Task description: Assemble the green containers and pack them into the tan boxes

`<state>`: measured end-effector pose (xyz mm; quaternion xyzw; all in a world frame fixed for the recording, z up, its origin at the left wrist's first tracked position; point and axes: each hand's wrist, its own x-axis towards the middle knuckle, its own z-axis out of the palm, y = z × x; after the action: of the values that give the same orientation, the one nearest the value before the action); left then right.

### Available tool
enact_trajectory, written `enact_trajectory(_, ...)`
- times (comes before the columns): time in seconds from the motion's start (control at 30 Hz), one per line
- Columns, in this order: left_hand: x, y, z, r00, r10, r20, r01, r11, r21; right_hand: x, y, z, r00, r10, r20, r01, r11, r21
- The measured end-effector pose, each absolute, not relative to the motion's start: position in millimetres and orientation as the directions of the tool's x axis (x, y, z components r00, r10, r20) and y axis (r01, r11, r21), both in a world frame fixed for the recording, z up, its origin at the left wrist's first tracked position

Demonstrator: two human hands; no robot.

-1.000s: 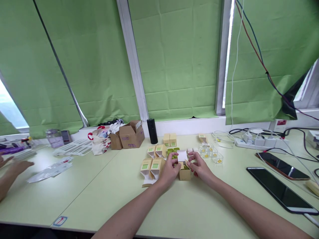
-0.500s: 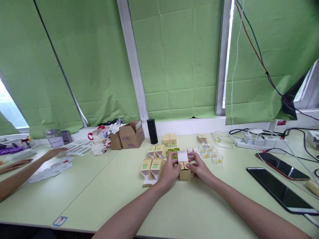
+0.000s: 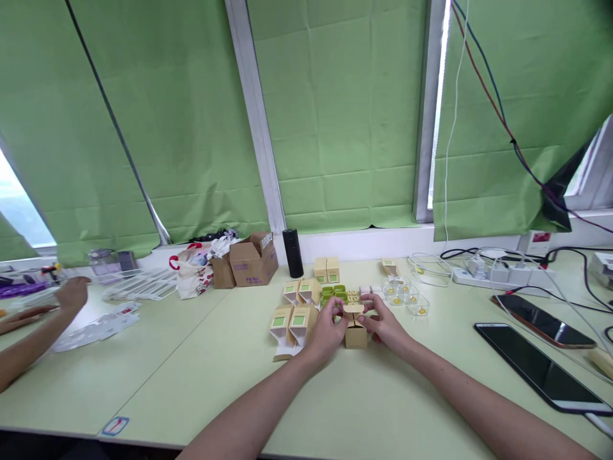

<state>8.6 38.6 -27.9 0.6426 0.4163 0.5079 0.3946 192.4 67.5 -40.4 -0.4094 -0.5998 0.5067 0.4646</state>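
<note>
A small brown cardboard box (image 3: 355,338) stands on the table between my two hands, its top flap (image 3: 353,308) tilted over the opening. My left hand (image 3: 329,327) is closed on the box's left side, fingers at the flap. From the right, my right hand (image 3: 380,319) pinches the flap's other edge and the box side. Just left of my left hand are several similar boxes (image 3: 301,319) with green labels. Behind the held box sit green small containers (image 3: 334,292) and little yellowish pieces (image 3: 352,296).
Clear plastic cups (image 3: 400,292) with yellow contents stand right of the hands. Two phones (image 3: 541,364) and a power strip (image 3: 500,276) with cables lie farther right. At the back are a black cylinder (image 3: 292,253) and a cardboard carton (image 3: 253,260). A co-worker's hand (image 3: 73,292) is at far left.
The flap of the held box has swung down from upright toward the opening, and my fingers have followed it. The co-worker's arm at left has drawn back leftward.
</note>
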Motion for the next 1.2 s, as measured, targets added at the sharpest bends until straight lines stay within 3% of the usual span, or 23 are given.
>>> enact_trajectory(0.2, 7.7, 41.3, -32.4, 0.139, 0.928, 0.345, 0.116, -0.361, 0.925, 193.7, 67.8, -42.5, -0.244, 0.946, 0.213, 0.043, 0.230, -0.972)
enact_trajectory(0.33, 8.0, 43.0, -33.8, 0.138, 0.925, 0.353, 0.085, -0.366, 0.927, 195.5, 64.8, -41.4, -0.221, 0.915, 0.338, 0.056, 0.358, -0.932)
enact_trajectory(0.6, 7.0, 45.0, -34.4, 0.140, 0.920, 0.366, 0.096, -0.380, 0.920, 200.2, 47.1, -26.5, -0.239, 0.701, 0.672, 0.137, 0.709, -0.692)
enact_trajectory(0.97, 7.7, 34.1, -20.1, 0.149, 0.940, 0.307, -0.010, -0.309, 0.951, 198.4, 46.6, -28.5, -0.269, 0.646, 0.714, 0.187, 0.762, -0.619)
enact_trajectory(1.2, 7.7, 28.2, -14.2, 0.135, 0.933, 0.332, 0.092, -0.346, 0.934, 198.5, 44.1, -28.1, -0.299, 0.631, 0.716, 0.192, 0.775, -0.602)
